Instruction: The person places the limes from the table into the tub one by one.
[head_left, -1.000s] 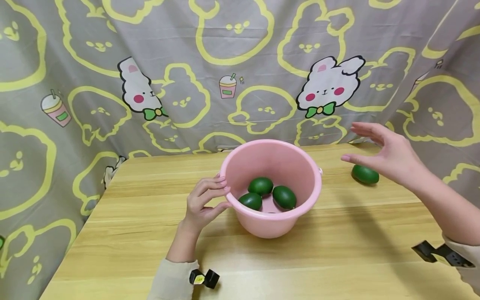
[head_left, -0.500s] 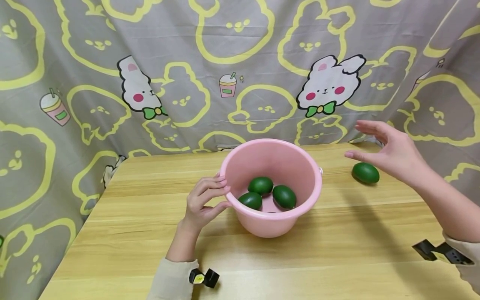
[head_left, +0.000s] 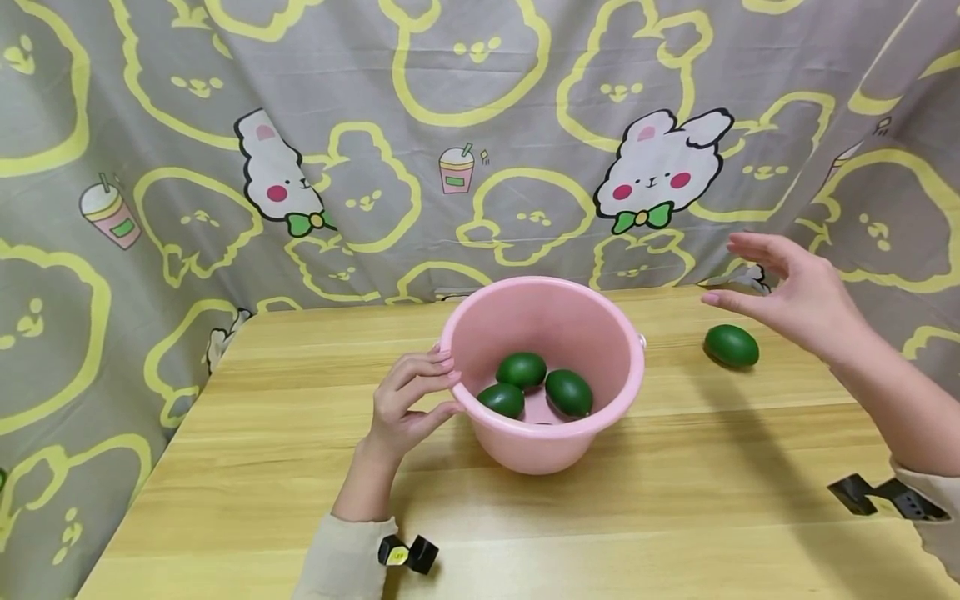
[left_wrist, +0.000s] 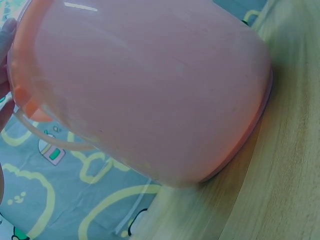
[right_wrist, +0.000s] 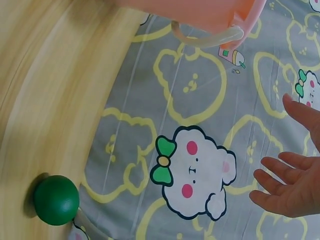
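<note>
A pink bucket (head_left: pixel 540 446) stands on the wooden table in the head view, holding several smooth, dark green, egg-shaped fruits that look like avocados, such as the one at its right side (head_left: pixel 568 393). My left hand (head_left: pixel 408 404) holds the bucket's left rim, fingertips over the edge and thumb against the outer wall. To the right, my right hand (head_left: pixel 798 296) hovers with fingers spread from the thumb and nothing between them. Just below it, one more green fruit (head_left: pixel 731 346) lies on the table; the right wrist view shows this fruit (right_wrist: pixel 56 200) well apart from the fingers.
A grey curtain (head_left: pixel 525 125) with yellow outlines and rabbit prints hangs behind and beside the wooden table (head_left: pixel 262 467). The bucket's pale handle (right_wrist: pixel 207 39) hangs down on its far side in the right wrist view.
My right hand has drifted slightly up and to the right, uncovering the fruit on the table. The left hand, bucket and fruits have stayed in place.
</note>
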